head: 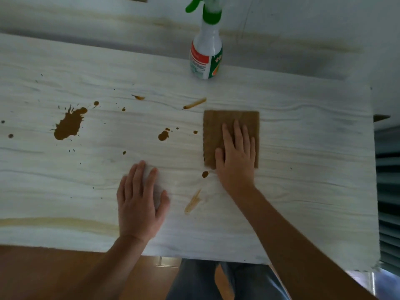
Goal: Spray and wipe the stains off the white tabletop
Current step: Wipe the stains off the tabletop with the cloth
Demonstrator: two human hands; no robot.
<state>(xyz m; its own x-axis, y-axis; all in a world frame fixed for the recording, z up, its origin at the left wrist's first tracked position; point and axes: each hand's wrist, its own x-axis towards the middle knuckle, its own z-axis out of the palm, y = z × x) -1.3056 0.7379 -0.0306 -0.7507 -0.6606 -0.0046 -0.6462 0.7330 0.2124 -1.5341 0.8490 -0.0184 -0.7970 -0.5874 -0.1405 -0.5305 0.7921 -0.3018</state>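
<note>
The person is standing at the near edge of the white tabletop [303,148], and both bare hands are lying on it. The right hand [237,156] is pressing flat on a brown square cloth [218,124]. Its fingers are straight and a little spread, and the palm is covering the near right part of the cloth. The cloth is lying flat, right of the table's middle.

The left hand [139,204] is resting with the palm down on the bare tabletop, nearer to the person and well left of the cloth. Its fingers are straight and close together, the thumb is standing apart, and it is holding nothing.

A white spray bottle [206,50] with a green trigger is standing upright at the far edge, behind the cloth, and no hand is touching it.

Brown stains are showing on the surface. The biggest splash [68,126] is sitting far to the left with small dots around it. A smaller blot [163,135] is lying just left of the cloth. A round drop [205,174] is sitting just beside the right wrist. A pale smear [192,202] is lying between the two hands, and a thin streak [194,103] is lying just behind the cloth's far left corner.

Below the table edge, blue jeans [194,282] and a brown wooden floor [43,273] are showing.
</note>
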